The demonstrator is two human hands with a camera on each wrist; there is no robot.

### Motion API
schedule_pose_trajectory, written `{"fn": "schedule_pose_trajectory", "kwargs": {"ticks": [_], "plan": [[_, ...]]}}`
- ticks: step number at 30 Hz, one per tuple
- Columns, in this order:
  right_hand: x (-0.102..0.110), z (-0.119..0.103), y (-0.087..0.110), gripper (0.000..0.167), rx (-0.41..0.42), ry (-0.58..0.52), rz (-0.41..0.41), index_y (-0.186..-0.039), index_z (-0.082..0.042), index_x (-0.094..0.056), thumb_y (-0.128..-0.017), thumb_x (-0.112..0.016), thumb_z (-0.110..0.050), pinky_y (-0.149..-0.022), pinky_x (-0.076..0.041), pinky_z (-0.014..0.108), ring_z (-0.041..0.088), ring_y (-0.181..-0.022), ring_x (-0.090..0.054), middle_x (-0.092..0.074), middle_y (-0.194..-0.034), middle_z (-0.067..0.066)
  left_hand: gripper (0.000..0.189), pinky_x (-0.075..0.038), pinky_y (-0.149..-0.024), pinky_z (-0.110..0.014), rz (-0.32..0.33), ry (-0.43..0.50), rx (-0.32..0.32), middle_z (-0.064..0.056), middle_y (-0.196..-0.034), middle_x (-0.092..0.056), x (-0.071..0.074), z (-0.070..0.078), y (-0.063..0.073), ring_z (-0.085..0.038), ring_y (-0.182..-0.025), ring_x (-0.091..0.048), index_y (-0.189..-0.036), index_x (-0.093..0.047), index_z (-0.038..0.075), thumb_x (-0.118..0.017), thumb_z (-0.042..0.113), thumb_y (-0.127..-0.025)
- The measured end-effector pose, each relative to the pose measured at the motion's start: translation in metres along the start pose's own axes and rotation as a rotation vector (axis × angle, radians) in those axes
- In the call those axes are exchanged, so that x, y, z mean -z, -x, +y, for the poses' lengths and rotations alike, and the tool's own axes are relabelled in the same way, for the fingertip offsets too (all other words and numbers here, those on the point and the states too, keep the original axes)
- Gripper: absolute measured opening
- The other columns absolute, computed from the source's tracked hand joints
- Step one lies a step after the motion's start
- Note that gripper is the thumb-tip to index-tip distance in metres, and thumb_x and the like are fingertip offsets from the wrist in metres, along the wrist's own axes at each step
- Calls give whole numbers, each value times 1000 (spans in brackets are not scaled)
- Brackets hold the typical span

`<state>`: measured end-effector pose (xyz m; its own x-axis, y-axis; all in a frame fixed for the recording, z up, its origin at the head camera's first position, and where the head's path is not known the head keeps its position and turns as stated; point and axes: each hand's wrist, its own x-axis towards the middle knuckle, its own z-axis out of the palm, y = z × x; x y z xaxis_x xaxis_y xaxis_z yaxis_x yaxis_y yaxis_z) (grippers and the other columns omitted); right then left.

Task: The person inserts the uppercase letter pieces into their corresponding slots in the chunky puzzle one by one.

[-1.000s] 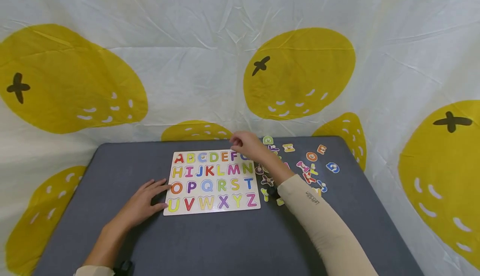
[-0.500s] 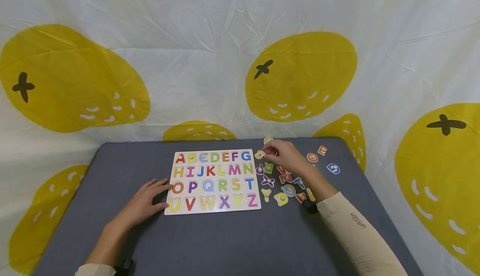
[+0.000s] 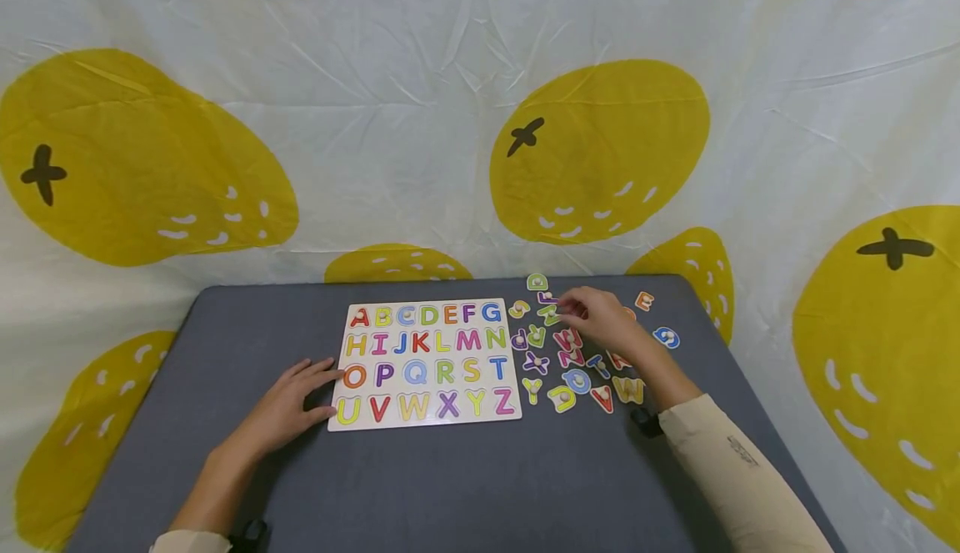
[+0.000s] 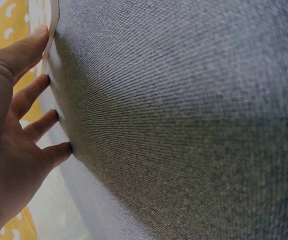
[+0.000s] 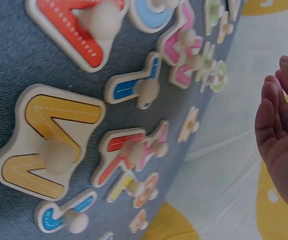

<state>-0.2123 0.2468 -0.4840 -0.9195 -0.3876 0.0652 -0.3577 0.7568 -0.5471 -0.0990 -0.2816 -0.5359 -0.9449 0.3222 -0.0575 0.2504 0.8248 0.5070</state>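
Note:
A pale alphabet puzzle board (image 3: 438, 428) lies on the dark grey table, printed with colourful letters. Knobbed pieces sit in its A (image 3: 360, 317), B (image 3: 382, 316) and C (image 3: 405, 315) places. My left hand (image 3: 288, 403) rests at the board's left edge, fingers spread, thumb and fingertips touching it. Above the loose letters at the right hovers my right hand (image 3: 600, 318), fingers loosely bent, with nothing visible between them in the right wrist view. Nearest to its fingertips are a purple F piece (image 3: 546, 297) and a green N piece (image 3: 549, 315). Some pieces are hidden beneath this hand.
Several knobbed letters lie right of the board, among them a yellow W (image 3: 628, 390), a red V (image 3: 602, 399), a green D (image 3: 537, 282) and a blue G (image 3: 666, 337). A lemon-print curtain (image 3: 405, 169) hangs behind the table (image 3: 450, 486).
My right hand has moved from over the board's top right corner to the loose letters, then slightly further right, uncovering the G place and several pieces. The left hand stays put.

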Motion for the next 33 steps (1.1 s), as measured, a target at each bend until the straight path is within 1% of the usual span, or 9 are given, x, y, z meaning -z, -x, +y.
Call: {"fn": "schedule_pose_trajectory", "kwargs": {"ticks": [7,13,15,18,21,25,29,33], "plan": [[-7,20,-16,26,-52,44,-4,-118,1,-71,-96,-74,-12,-85,-57,48,30,-96,-68,-70,-109,16,60,-35,-107,-76,-5,-8,11,-21,-155,-50,0,1,0,-56,-144,-34,-142,-63,12,-84,22,-86],[-10,32,-34,28,-90,47,-11,-122,2,-70,-97,-71,-11,-86,-58,49,34,-101,-69,-72,-114,18,60,-35,-107,-76,-3,-3,12,-21,-155,-50,-1,2,0,-56,-145,-34,-142,-63,12,-84,22,-86],[-12,35,-41,28,-81,73,-15,-122,2,-70,-97,-70,-11,-88,-58,50,34,-102,-70,-72,-115,19,60,-35,-107,-76,-3,-5,12,-21,-155,-50,-1,2,0,-56,-145,-34,-142,-63,12,-84,22,-86],[-15,37,-54,28,-64,107,-3,-122,2,-70,-97,-70,-10,-91,-56,50,34,-102,-69,-73,-114,18,61,-35,-107,-76,0,-6,11,-21,-155,-50,-1,2,0,-56,-145,-34,-142,-63,11,-84,22,-86],[-20,37,-70,24,-38,129,19,-118,2,-71,-96,-70,-9,-92,-54,51,33,-98,-68,-72,-108,18,61,-35,-107,-76,9,-10,12,-21,-155,-50,1,1,-1,-56,-144,-34,-142,-63,11,-84,21,-86],[-29,38,-88,21,-25,128,36,-114,3,-72,-95,-70,-6,-90,-53,51,32,-94,-68,-73,-103,17,61,-36,-107,-76,16,-15,5,-22,-155,-50,2,0,-2,-56,-144,-34,-142,-63,10,-84,20,-86],[-40,41,-99,19,-38,141,23,-113,2,-72,-99,-67,-9,-90,-55,49,32,-96,-66,-71,-105,17,61,-36,-108,-74,22,-8,-2,-22,-154,-51,1,-1,-2,-56,-144,-35,-141,-63,9,-84,20,-85],[-48,42,-102,18,-76,168,24,-113,1,-71,-101,-66,-12,-90,-53,50,33,-98,-61,-66,-107,18,60,-37,-108,-74,18,-1,-3,-21,-154,-52,-1,-1,-2,-56,-144,-35,-141,-64,10,-84,20,-85]]}}
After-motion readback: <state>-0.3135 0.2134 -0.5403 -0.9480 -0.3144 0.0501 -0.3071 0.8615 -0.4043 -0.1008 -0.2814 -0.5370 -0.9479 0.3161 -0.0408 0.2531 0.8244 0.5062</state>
